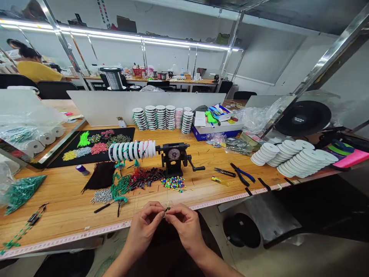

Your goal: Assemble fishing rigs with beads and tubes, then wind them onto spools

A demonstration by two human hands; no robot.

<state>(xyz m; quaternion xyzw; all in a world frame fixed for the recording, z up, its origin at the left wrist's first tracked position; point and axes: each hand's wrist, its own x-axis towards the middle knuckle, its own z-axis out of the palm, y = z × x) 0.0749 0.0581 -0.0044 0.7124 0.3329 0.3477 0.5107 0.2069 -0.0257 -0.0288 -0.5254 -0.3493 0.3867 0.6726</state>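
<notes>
My left hand [147,223] and my right hand [184,227] meet just in front of the table edge, thumb and fingertips of each pinched together. Between them is a small dark green piece [167,208] on a thin line, mostly covered by the fingers; its exact kind is too small to make out. A pale strand runs up from it toward multicoloured beads [174,183]. Beyond the beads stands a black hand-crank winder [174,156] with a row of white spools [132,150] on its shaft. Red and black small pieces [147,177] and green sleeves [121,184] lie in piles nearby.
Pliers [242,175], a dark slim tool [225,172] and a yellow tube [220,181] lie to the right. White discs [305,161] are stacked farther right. Wound spools [160,117] stand at the back. A black mat [92,154] holds coloured piles. A measuring tape [109,227] lines the front edge.
</notes>
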